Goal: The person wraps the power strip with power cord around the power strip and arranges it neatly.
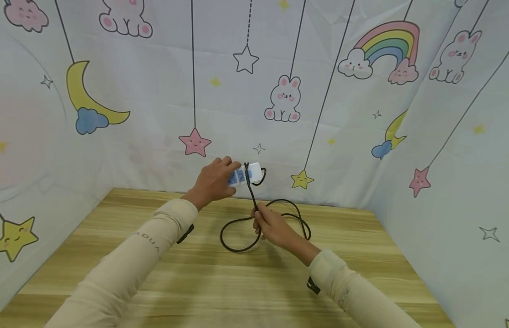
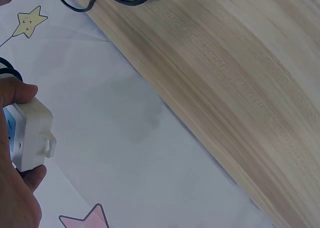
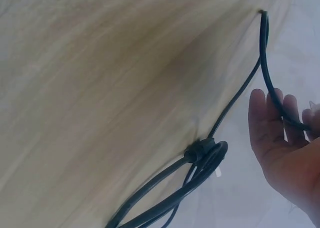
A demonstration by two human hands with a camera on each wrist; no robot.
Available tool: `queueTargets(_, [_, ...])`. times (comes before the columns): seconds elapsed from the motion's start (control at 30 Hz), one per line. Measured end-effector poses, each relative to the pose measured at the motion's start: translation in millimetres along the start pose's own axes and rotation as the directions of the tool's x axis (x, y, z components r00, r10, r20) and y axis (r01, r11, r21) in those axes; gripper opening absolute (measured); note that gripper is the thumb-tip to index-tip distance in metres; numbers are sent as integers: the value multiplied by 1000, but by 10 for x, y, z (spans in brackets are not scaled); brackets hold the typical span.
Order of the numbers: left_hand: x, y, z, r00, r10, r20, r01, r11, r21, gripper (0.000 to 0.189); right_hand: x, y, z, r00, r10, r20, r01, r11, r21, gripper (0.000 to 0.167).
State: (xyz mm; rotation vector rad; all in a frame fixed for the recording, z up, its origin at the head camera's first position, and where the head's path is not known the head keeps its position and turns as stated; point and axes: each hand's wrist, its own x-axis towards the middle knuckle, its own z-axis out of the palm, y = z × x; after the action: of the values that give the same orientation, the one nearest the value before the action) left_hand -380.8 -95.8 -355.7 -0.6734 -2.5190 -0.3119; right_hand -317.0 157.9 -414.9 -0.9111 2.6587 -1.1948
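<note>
A white power strip with blue socket faces is raised above the back of the table, gripped by my left hand. In the left wrist view the thumb and a finger hold the strip's white casing from opposite sides. A black power cord wraps over the strip and runs down to my right hand, which pinches it between thumb and fingers. The right wrist view has the cord crossing the fingers; the thumb is mostly cut off there. A black plug lies among cord loops.
Loose cord loops spread around the right hand, over the wood-grain table. White cloth walls printed with stars, rabbits and moons rise behind the table and at both sides. Dark straps hang beneath both sleeves.
</note>
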Motion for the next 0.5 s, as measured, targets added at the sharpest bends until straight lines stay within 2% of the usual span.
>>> queueTargets(0.13, [2, 11, -4, 1000, 17, -4, -17, 1000, -10, 70, 22, 106, 0, 999, -11, 30, 13, 998, -58, 31])
queueTargets(0.3, [-7, 14, 21, 999, 45, 0, -45, 999, -18, 68, 99, 192, -22, 997, 56, 49, -47, 985, -164, 34])
queueTargets(0.5, [-9, 4, 12, 994, 113, 11, -112, 993, -39, 67, 257, 251, -112, 986, 163, -31, -165, 953, -254, 33])
